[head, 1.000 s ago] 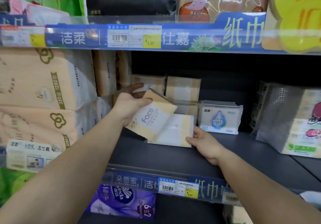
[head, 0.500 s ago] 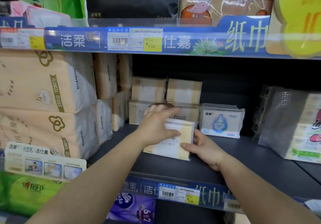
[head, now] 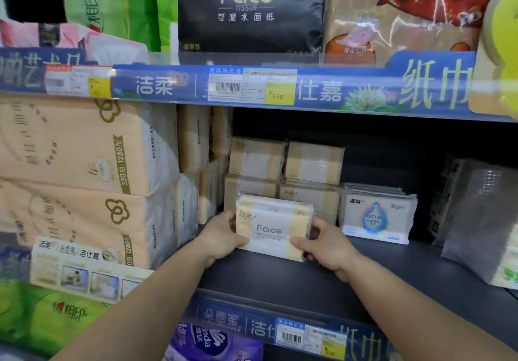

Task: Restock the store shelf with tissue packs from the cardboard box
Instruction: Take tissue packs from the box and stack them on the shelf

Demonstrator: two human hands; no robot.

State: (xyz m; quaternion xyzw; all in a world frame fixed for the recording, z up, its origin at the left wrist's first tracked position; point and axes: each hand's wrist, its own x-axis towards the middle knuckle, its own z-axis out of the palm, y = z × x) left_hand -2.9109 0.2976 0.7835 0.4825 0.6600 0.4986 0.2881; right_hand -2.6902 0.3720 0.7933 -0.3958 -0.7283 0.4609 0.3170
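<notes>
A yellow and white "Face" tissue pack [head: 272, 227] stands upright on the dark middle shelf [head: 378, 282], its label facing me. It seems to sit on another pack lying flat beneath it. My left hand [head: 222, 238] grips its left end and my right hand [head: 326, 244] grips its right end. Behind it, beige tissue packs [head: 286, 164] are stacked two high at the back of the shelf. The cardboard box is out of view.
Large beige tissue bundles [head: 84, 170] fill the shelf's left side. A small white and blue pack [head: 377, 215] stands right of the stack, and a clear-wrapped bundle [head: 482, 220] sits at far right. Blue price rails [head: 252, 87] edge the shelves above and below.
My left hand set the tilted pack down onto the flat one. Both hands now hold the pack by its ends, standing upright. The view has moved closer to the shelf.
</notes>
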